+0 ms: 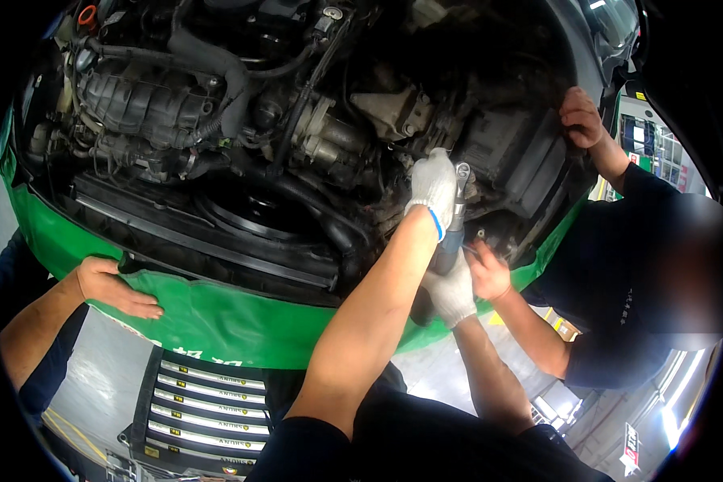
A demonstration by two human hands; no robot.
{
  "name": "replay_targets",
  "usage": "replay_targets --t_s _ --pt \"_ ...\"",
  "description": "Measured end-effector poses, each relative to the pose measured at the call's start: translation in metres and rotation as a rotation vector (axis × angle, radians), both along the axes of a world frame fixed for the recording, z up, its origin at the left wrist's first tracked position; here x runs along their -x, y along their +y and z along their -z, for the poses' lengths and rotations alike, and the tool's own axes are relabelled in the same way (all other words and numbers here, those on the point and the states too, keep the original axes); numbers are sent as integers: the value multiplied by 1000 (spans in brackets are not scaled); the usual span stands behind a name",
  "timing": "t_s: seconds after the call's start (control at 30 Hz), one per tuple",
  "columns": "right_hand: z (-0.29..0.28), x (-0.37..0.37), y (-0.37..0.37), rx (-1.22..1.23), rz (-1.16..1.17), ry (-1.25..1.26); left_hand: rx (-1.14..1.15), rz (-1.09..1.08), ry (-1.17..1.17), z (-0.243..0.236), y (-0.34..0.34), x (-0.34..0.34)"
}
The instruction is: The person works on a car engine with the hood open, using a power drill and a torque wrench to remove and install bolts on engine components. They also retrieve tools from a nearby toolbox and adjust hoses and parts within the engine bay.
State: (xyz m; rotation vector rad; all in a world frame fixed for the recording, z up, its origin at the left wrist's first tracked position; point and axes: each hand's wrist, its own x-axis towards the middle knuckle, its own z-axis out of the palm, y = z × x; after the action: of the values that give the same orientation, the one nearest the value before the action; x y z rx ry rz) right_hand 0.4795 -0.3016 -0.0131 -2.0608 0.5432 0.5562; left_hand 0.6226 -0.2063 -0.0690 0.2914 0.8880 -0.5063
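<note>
Garage floor down below, green cover over the car's nose. Gloved right hand is wrapped round a ratchet tool; gloved left hand's just beside its head, can't tell if it's gripping. Metal bracket further in.

We are seeing white characters running along the lower edge of the green cover. Below the cover, dark lettering and small yellow-and-black labels are repeating across drawer fronts. Right of it, a co-worker's dark shirt is carrying small pale characters; farther below-right, a red-and-white sign is showing.
</note>
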Motion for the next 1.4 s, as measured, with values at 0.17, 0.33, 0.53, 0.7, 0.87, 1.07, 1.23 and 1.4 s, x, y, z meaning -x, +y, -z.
replay_targets --t_s 0.17,0.33,0.53,0.7,0.87,1.07,1.23,1.4 --pt "11 2 -19 144 -97 -60 -648 376 -163 42 19 15" --pt "3 -2 -14 117 -54 -19 -1237 874 -293 123 41 15" --pt "-7 2 -9 191 -112 -2 -1370 1107 -393 171 21 -13" --pt "-10 3 -9 231 -98 30 -1715 1101 -500 189 11 -13" --pt "-10 4 -13 214 -92 81 -1637 1039 -512 194 12 -20" --pt "-5 9 -20 175 -68 59 -1881 943 -567 210 6 -12" --pt "-11 10 -22 103 2 94 -1843 972 -588 212 7 -14" --pt "-27 16 -17 124 13 106 -1867 953 -582 220 6 -13"
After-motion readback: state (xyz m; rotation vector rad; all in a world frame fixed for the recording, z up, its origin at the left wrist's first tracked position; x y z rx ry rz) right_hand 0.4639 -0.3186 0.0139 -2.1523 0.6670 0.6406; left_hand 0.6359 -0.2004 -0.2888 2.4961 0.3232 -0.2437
